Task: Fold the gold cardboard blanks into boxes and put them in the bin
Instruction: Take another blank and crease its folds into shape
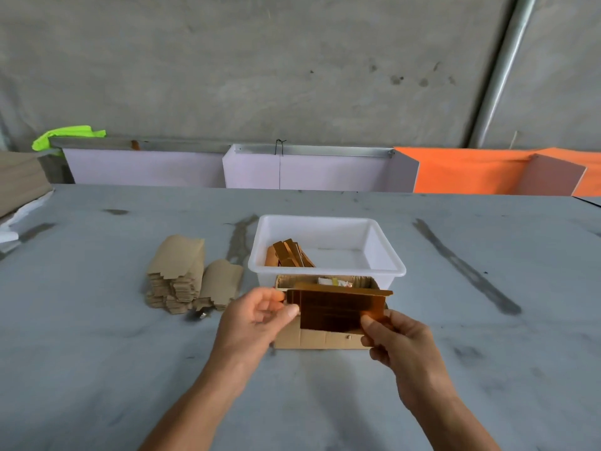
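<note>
A flat gold cardboard blank (338, 309) is held above the table between both hands. My left hand (257, 317) pinches its left edge with thumb and fingers. My right hand (395, 340) pinches its lower right corner. Just behind stands the white plastic bin (387, 255), with a few folded gold boxes (287, 253) lying in its left part. Two stacks of flat blanks (182, 275), brown side up, lie on the table to the left of the bin.
A small open brown carton (320, 340) sits on the table under the held blank, against the bin's front wall. White and orange boards (471, 172) stand along the table's far edge. A concrete wall rises behind.
</note>
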